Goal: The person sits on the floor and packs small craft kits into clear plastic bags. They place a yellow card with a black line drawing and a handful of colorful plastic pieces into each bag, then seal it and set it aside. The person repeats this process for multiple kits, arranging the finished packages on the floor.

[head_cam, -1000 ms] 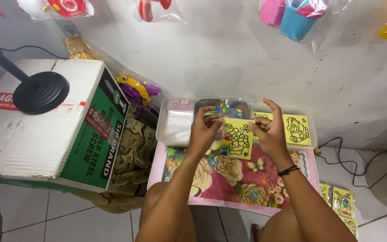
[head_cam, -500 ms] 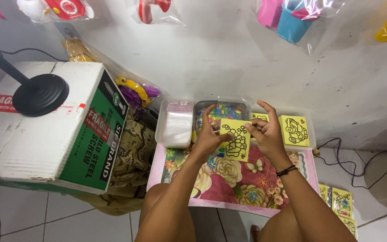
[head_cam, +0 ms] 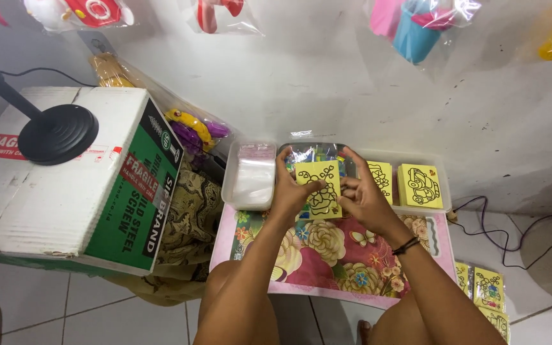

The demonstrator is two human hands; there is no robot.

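Note:
My left hand (head_cam: 290,191) and my right hand (head_cam: 360,197) together hold a small yellow card with a black line drawing (head_cam: 322,189), upright above the far edge of a flowered pink tray (head_cam: 327,249) on my lap. Just behind the card lies a clear plastic tray (head_cam: 443,182) holding two stacks of yellow drawing cards (head_cam: 419,186), a packet of small coloured items (head_cam: 314,153) and a stack of clear plastic bags (head_cam: 254,179). A dark band circles my right wrist.
A white and green cardboard box (head_cam: 84,191) stands at left with a black round lamp base (head_cam: 57,134) on it. Packed toys hang on the white wall (head_cam: 327,70). More bagged yellow cards (head_cam: 486,291) lie on the tiled floor at right, near cables.
The card has been lifted and shifted left, now held upright between both hands closer together; my left thumb now lies over its front.

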